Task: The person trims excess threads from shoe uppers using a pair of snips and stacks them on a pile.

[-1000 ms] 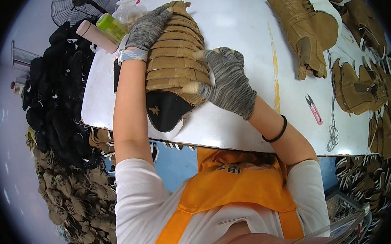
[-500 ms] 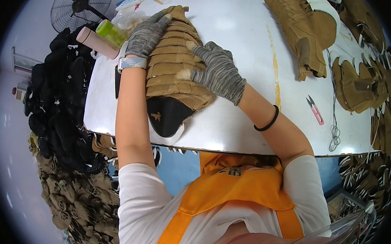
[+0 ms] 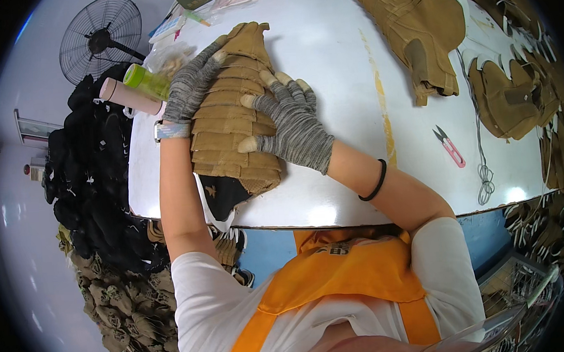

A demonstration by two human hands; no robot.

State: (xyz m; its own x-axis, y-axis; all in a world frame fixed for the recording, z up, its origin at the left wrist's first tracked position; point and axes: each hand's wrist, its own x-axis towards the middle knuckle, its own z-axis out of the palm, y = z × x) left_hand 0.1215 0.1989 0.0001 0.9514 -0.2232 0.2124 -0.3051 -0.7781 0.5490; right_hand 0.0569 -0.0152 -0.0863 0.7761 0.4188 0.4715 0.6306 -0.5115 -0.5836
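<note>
Spread wider than half a second ago, the fingers of the right hand (image 3: 292,124) now fan out over the right side of the stack of overlapping brown pieces (image 3: 231,124), and the stack shows lower and farther left in the frame. It lies left of centre on the white tabletop (image 3: 326,52), its layers stepping down from a narrow upper end to a black piece (image 3: 229,198) with a small tan star-like patch, near the tabletop's front edge. The right hand is open, its bare fingertips touching the layers. The left hand (image 3: 191,85) lies flat along the stack's upper left side, fingers straight and close together.

Just beside the left hand, at the upper left, are a pink bottle (image 3: 128,96), a green-lidded container (image 3: 146,81) and a clear bag (image 3: 167,59). Right of centre runs a worn yellow strip (image 3: 378,101); past it lie pink-handled snips (image 3: 449,147) and a looped grey cord (image 3: 484,178). Brown boot-shaped parts (image 3: 421,41) rest at the upper right. Black pieces (image 3: 93,160) are heaped at the left, below a fan (image 3: 99,42).
</note>
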